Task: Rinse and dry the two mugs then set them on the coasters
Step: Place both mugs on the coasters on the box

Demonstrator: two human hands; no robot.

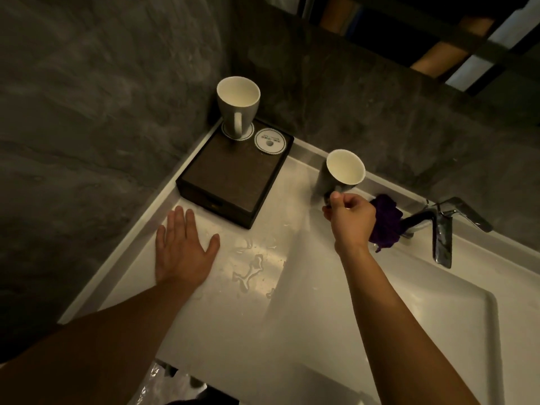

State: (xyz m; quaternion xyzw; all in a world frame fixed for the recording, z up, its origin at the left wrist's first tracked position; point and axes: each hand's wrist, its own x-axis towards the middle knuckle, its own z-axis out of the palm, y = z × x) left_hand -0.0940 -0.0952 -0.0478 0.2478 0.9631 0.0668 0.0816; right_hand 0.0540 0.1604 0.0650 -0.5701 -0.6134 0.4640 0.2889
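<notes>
While it hangs tilted from its handle, held mug (344,171): it is off the counter (204,317), near the back ledge, between the dark box (230,182) and the tap (444,229). Its inside looks pale and empty, but I cannot tell whether it is fully dry.
Right hand (350,220): the fingers are curled round the mug's handle with the thumb on top.
Free coaster (269,140): round, white and bare, it lies on the box's far right corner, just beside the taken coaster (226,132).
Placed mug (238,103): it stands upright on the left coaster with its handle toward the camera.
Step in hand: this is probably the carry to the free coaster. Level the mug first and approach from the right, so its body stays off the placed mug. Lower it straight down, centred, with the handle turned away from its neighbour.
Left hand (181,252): it lies palm down on the counter just in front of the box, fingers straight and spread, holding nothing. It could steady the box.
Puddles (248,273): they lie on the counter between the left hand and the basin (380,302), so keep the mug's base out of them.
Purple cloth (384,220): it is bunched beside the tap, behind the right hand.
</notes>
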